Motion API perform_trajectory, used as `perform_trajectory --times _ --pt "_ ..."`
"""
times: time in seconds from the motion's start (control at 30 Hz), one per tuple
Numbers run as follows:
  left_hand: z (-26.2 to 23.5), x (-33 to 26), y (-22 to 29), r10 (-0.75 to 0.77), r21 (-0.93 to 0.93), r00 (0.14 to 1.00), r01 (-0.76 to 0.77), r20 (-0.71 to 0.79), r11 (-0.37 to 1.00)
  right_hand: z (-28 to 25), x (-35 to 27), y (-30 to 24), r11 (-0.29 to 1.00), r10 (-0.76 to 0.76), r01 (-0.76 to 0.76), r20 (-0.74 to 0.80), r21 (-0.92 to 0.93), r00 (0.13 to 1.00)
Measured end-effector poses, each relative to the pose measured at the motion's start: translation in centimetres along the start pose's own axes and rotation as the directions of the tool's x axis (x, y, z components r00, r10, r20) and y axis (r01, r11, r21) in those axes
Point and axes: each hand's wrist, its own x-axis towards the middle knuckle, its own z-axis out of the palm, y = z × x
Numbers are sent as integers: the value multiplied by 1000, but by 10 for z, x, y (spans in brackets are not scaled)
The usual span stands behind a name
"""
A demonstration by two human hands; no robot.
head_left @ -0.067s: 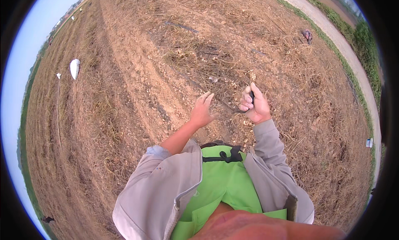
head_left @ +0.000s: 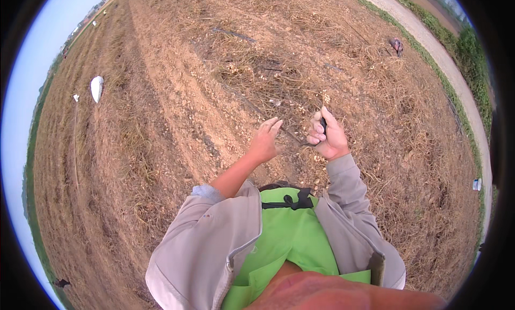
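Observation:
My left hand [head_left: 263, 142] hovers above the soil with its fingers stretched out and holds nothing that I can see. To its right, my right hand [head_left: 330, 137] is closed around a slim black object [head_left: 324, 126], its thumb pointing up and forward. A dark curved end of that object comes out below the fingers; I cannot make out its kind. Just beyond both hands lies a heap of dry plants [head_left: 268, 87] with pale, peanut-like pods among the stems.
Dry stalks lie in rows over the brown field. A white sack [head_left: 96, 89] stands at the left. A dark reddish thing [head_left: 396, 47] lies far right, near a pale path [head_left: 418, 33]. A small white and blue container [head_left: 477, 184] is at the right edge.
My left hand has shifted slightly to the right, toward my right hand. My right hand has hardly moved and keeps its hold on the black object.

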Motion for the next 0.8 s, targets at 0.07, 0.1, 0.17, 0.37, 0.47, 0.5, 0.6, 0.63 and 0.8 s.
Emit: perform_trajectory --times 0.07,0.1,0.17,0.37,0.47,0.5,0.6,0.63,0.8 --pt "2 15 14 100 -31 995 -100 1 995 4 -5 -3 999 38 -38 43 -3 998" --pt "2 20 15 159 -61 987 -160 -19 985 6 -7 -3 999 38 -38 85 -3 996" --pt "1 26 13 178 -67 983 -174 48 982 9 -8 -3 998 -32 35 48 -45 998" --pt "-14 28 3 31 -95 973 -10 228 995 24 14 22 875 -329 284 -51 -392 943" --pt "-21 25 -15 96 -168 970 -58 225 984 36 18 29 922 -321 337 107 -192 941" --pt "-22 25 -26 99 -192 972 -58 212 980 41 15 28 928 -322 348 187 -130 928" --pt "-28 30 -81 113 -98 969 -93 222 991 51 -15 21 951 -220 219 18 -217 975" --pt "-31 33 -105 107 -35 963 -101 246 994 53 -27 18 960 -177 172 -3 -221 984" --pt "-38 57 -213 212 99 971 -222 108 970 51 -74 11 951 -142 152 56 -269 988"
